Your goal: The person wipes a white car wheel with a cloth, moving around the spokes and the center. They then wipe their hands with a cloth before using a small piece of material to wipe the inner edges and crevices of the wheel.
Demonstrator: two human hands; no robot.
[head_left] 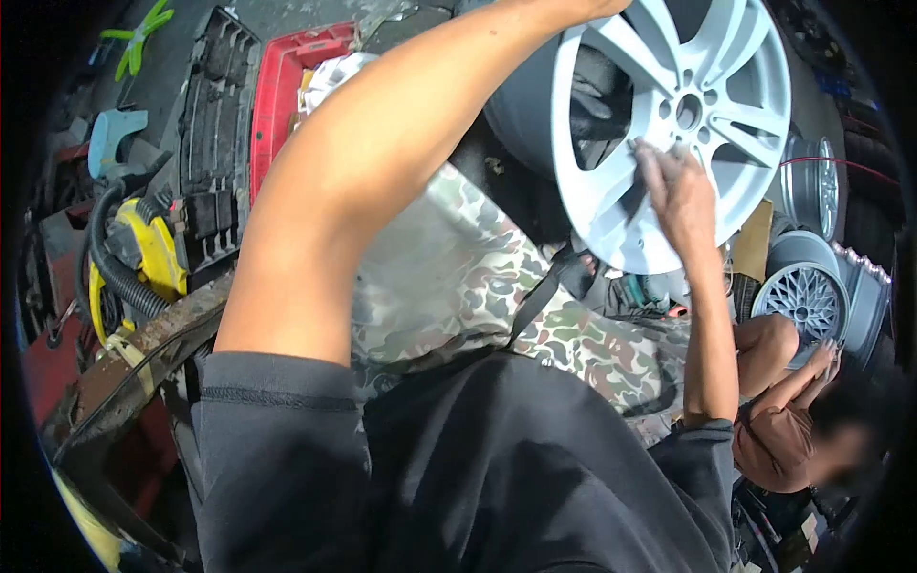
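No text, label, brand, number or sign can be read, nothing legible on the grey alloy wheel, nor on the red crate left of it, smaller surfaces too blurred to read

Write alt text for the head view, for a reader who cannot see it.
A person's right hand presses flat on a spoke of a pale grey alloy wheel held over camouflage fabric; the left arm reaches over its rim. Another person crouches beside a mesh-spoked wheel.
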